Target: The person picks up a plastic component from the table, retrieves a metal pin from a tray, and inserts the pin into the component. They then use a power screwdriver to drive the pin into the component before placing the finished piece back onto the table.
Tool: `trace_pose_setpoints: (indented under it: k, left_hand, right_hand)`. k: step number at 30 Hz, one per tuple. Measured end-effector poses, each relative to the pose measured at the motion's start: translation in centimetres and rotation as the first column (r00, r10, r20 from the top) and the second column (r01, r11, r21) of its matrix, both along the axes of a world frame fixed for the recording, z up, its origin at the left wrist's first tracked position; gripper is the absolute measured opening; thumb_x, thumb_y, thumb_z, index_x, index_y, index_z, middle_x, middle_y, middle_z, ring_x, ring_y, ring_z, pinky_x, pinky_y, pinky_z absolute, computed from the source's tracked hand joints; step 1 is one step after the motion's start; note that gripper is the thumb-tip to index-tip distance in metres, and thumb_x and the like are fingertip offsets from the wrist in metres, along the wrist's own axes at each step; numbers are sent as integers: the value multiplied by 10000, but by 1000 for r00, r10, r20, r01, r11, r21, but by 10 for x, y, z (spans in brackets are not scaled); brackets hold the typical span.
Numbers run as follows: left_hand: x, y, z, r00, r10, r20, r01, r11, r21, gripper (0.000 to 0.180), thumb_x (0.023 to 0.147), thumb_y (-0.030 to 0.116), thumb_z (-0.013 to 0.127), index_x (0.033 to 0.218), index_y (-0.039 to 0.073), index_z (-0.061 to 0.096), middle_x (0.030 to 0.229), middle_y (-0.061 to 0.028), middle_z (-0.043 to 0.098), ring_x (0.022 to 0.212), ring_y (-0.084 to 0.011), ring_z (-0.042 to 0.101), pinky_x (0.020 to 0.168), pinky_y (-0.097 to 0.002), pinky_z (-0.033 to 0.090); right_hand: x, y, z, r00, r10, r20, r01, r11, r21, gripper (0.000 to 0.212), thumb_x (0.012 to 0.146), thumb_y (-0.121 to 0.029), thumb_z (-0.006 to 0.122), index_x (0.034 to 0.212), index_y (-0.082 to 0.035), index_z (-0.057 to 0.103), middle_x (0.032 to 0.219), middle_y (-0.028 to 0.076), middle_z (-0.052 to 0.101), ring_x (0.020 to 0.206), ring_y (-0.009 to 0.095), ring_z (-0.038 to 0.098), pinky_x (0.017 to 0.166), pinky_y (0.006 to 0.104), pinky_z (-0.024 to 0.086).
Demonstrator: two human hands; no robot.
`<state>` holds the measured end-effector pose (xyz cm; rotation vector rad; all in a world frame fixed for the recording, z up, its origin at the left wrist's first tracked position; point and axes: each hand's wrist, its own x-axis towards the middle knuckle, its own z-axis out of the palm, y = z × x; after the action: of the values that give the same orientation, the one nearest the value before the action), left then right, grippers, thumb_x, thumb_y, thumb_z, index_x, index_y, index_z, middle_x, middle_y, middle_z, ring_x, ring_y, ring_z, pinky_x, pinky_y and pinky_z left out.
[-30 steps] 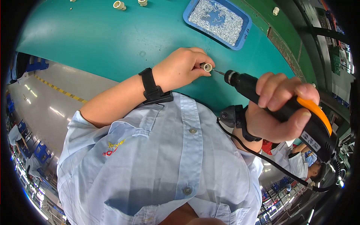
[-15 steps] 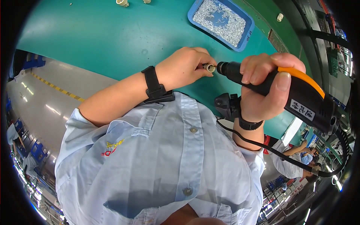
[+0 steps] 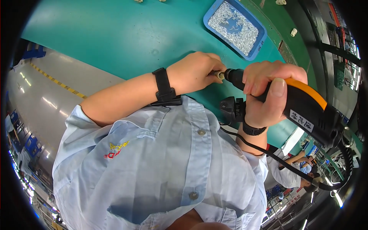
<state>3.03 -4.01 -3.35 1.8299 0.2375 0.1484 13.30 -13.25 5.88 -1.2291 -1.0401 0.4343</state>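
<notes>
Between its thumb and fingertips my left hand (image 3: pixel 195 72) pinches a small cream-coloured hollow cylindrical fitting (image 3: pixel 220 75), its open end facing right. My right hand (image 3: pixel 270 90) is wrapped around a black electric screwdriver (image 3: pixel 306 100) with an orange strip along its top. The tool lies roughly level, its nose right at the open end of the fitting; whether the bit is inside cannot be made out. Beyond both hands, a blue tray (image 3: pixel 262 41) holds many small silvery screw-like pieces (image 3: pixel 245 37).
A green work table (image 3: pixel 115 48) spreads under my hands. Cream fittings lie at its far edge and on the right, one being a loose fitting (image 3: pixel 293 32). A black cable (image 3: pixel 283 163) runs below my right forearm. A co-worker's pale sleeve (image 3: pixel 283 176) shows at the lower right.
In the picture, both hands, the fitting and the screwdriver nose sit slightly lower; the tray has shifted right and down with the view. The screwdriver nose has come closer to the fitting.
</notes>
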Motion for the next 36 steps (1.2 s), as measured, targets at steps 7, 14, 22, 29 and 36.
trace_pose_setpoints:
  k: [7, 14, 22, 29, 36]
  left_hand:
    - [1, -6, 2, 995, 34, 95, -40, 997, 60, 177, 731, 65, 682, 899, 27, 640, 820, -112, 601, 744, -307, 593, 641, -370, 475]
    - [-1, -14, 4, 988, 100, 114, -114, 985, 129, 204, 720, 76, 700, 858, 50, 551, 808, -100, 564, 734, -321, 576, 626, -392, 467]
    - [-5, -6, 17, 1000, 16, 11, -18, 978, 208, 288, 722, 112, 713, 920, 74, 507, 850, -101, 549, 737, -333, 564, 641, -403, 466]
    - [35, 45, 46, 969, 15, 248, -127, 887, 444, 240, 730, 140, 724, 910, 49, 593, 877, -106, 567, 720, -280, 581, 645, -362, 481]
    - [79, 66, 35, 980, -105, -166, 175, 854, 490, 105, 714, 114, 687, 689, 42, 614, 800, -133, 627, 796, -317, 600, 699, -418, 472]
  right_hand:
    - [5, -16, 5, 999, 12, 39, -10, 999, -45, 245, 883, -250, 564, 897, -36, 445, 551, 33, 459, 429, 134, 448, 431, 284, 381]
    - [26, -45, 33, 878, 479, -9, -475, 872, 116, 328, 849, -327, 642, 899, -62, 456, 579, -3, 499, 448, 118, 485, 414, 267, 367]
    - [32, -57, 34, 989, 122, -89, -95, 962, 256, 309, 859, -339, 604, 905, -69, 459, 571, -4, 471, 445, 113, 453, 441, 248, 365]
    - [30, -59, 28, 993, -69, -95, 91, 961, 263, 291, 871, -328, 571, 918, -61, 463, 554, 6, 435, 439, 111, 417, 440, 244, 326]
    - [18, -66, 24, 986, -139, -94, 159, 954, 254, 294, 880, -333, 553, 928, -57, 466, 547, 0, 409, 439, 105, 388, 438, 241, 297]
